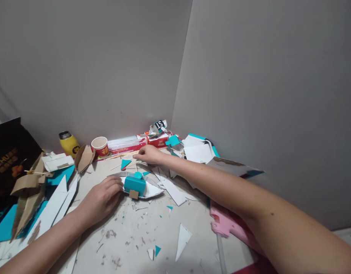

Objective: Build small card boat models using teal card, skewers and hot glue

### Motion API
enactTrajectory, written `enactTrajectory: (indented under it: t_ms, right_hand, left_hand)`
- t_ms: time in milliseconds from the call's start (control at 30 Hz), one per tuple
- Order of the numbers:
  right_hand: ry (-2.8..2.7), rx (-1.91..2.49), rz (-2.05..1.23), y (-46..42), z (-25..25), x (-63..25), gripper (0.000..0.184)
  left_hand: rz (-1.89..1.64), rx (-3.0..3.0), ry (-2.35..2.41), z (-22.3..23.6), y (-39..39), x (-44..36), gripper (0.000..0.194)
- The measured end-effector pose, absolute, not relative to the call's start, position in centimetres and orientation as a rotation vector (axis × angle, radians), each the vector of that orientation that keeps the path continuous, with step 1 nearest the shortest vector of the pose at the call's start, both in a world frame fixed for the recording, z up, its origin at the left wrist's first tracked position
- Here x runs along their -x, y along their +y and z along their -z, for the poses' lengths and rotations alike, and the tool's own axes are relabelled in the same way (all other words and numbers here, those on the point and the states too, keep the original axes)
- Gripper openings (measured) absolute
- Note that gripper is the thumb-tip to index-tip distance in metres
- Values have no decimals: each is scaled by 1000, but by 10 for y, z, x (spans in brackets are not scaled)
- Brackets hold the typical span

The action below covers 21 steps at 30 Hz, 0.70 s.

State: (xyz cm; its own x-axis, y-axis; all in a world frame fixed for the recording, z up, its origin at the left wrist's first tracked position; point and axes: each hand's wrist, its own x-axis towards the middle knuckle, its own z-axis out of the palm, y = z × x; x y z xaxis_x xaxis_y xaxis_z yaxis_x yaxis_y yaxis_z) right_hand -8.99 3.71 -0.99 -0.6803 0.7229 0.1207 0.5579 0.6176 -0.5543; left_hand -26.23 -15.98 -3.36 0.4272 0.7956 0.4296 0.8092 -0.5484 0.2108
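Note:
A small model boat (153,191) of white card, with a teal cabin (134,185) and a brown cardboard square on its side, sits on the table. My left hand (105,196) is closed around its left end, fingers curled over the hull. Farther back, my right hand (151,154) reaches over thin wooden sticks (122,154). Its fingers are pinched together at the sticks, and whatever is between the fingertips is too small to make out. A teal triangle (125,164) lies between the two hands.
A paper cup (100,146) and a yellow bottle (68,144) stand at the back left. Cardboard pieces (29,198) crowd the left side. A pink glue gun (229,224) lies under my right forearm. White scraps (183,240) litter the front. Grey walls enclose the back and right.

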Motion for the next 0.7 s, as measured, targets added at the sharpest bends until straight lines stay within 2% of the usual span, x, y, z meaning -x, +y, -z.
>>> enactTrajectory:
  t_ms: [167,400,567,700]
  right_hand:
    - [-2574,1090,-854,27,8,97,43]
    - [-2495,1048,-1185,18,30,100,14]
    - [-2277,1049,-1366,12,30,106,15]
    - [-2063,1007,-1292,13,5,98,17]
  left_hand:
    - [724,2655,-1484,42,-167,262,29]
    - [743,2664,-1490,48,-169,259,27]
    - [765,2702,-1511,47,-174,258,27]
    - [785,2705,-1528,46,-178,258,26]
